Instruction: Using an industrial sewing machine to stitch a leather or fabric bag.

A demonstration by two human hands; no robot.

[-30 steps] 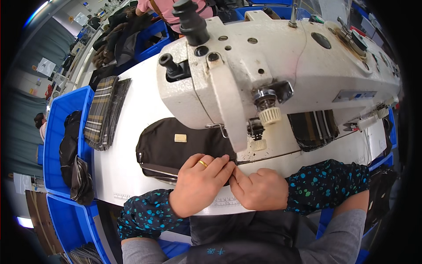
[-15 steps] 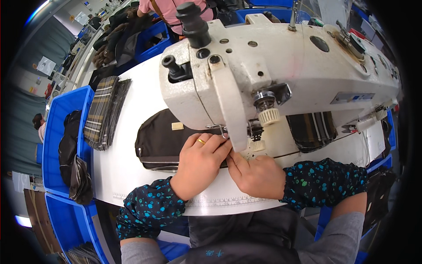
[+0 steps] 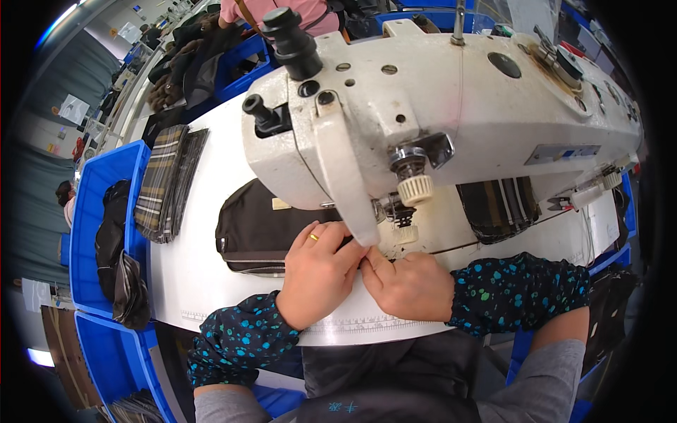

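A black fabric pouch with a zipper along its near edge and a small pale patch lies under the white sewing machine. My left hand presses its bent fingers together on the pouch's right part, a gold ring on one finger. Just right of it, touching it, my right hand has curled fingers pinched at the pouch's edge. Both sets of fingertips are partly hidden beside the machine's hanging lever, near the needle mechanism, so the exact point of grip is unclear.
A plaid fabric stack lies left on the table; another sits behind the needle area. Blue bins with dark fabric line the left side. A person in pink works beyond the machine among more bins and piles.
Both hands have moved up and away from me with the pouch, toward the needle area, then slightly left. More of the pouch now sits behind the machine head. The grip looks similar throughout.
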